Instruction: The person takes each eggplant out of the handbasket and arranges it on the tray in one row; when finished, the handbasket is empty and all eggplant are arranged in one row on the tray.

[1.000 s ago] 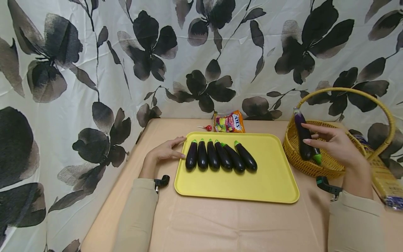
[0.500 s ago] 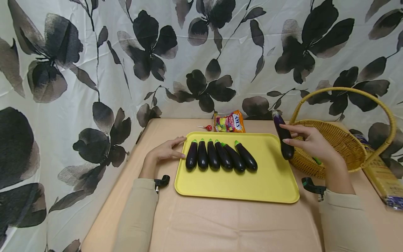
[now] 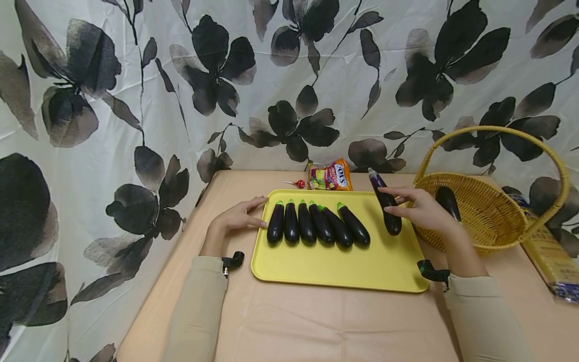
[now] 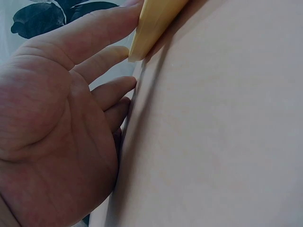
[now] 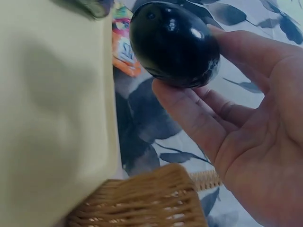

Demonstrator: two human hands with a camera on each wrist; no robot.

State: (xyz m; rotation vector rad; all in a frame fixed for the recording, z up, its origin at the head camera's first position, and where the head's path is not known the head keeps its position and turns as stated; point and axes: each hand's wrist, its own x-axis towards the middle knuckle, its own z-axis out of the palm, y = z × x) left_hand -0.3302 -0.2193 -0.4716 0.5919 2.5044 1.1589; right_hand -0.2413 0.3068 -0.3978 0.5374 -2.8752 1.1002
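Note:
A dark purple eggplant (image 3: pixel 383 198) hangs tilted over the right part of the yellow tray (image 3: pixel 339 274), pinched between the thumb and fingers of my right hand (image 3: pixel 427 213). Its rounded end faces the camera in the right wrist view, where the eggplant (image 5: pixel 173 45) stands above the tray surface. Several eggplants (image 3: pixel 307 223) lie side by side on the tray's left half, green stem ends away from me. My left hand (image 3: pixel 237 216) touches the tray's left edge with fairly straight fingers; the left wrist view shows the thumb and index finger against the tray edge (image 4: pixel 154 28).
Right of the tray stands a wicker basket (image 3: pixel 490 213) with a tall arched handle; another eggplant (image 3: pixel 447 201) shows inside, partly hidden by my right hand. Behind the tray lie a candy bag (image 3: pixel 330 176) and a red lollipop (image 3: pixel 297 184). A yellow packet (image 3: pixel 554 256) lies beyond the basket.
My right hand has carried the eggplant left, out of the basket and over the tray. The eggplant left in the basket shows more clearly. My left hand has stayed put.

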